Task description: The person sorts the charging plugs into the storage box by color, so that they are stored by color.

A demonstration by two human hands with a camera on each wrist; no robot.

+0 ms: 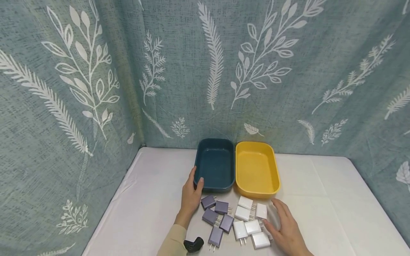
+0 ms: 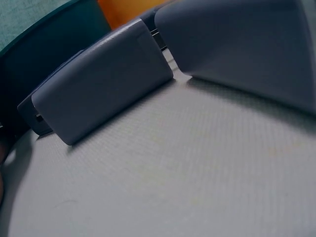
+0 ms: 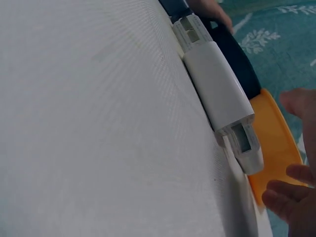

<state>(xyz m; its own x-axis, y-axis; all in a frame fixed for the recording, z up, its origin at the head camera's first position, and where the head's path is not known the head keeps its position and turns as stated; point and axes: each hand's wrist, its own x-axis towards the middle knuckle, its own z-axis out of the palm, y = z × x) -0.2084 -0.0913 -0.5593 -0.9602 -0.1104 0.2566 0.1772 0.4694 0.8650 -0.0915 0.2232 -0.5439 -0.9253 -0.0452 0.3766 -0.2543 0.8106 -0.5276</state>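
My left hand (image 1: 191,195) touches the near left corner of a dark blue tray (image 1: 215,188), its fingers along the left side and thumb at the front. Several purple-grey plug chargers (image 1: 216,236) lie in front of that tray; in the left wrist view, a purple-grey charger (image 2: 103,84) looms close. My right hand (image 1: 287,231) is spread beside several white plug chargers (image 1: 260,240), holding nothing, with its thumb close to them. White chargers (image 3: 217,84) also show in the right wrist view, left of the right fingers (image 3: 281,200).
A yellow tray (image 1: 257,195) stands right of the blue one, both near the back of the white-covered table (image 1: 320,213). A patterned green-blue curtain (image 1: 192,71) rises behind and on both sides. Beside the left sleeve is a black object (image 1: 194,244).
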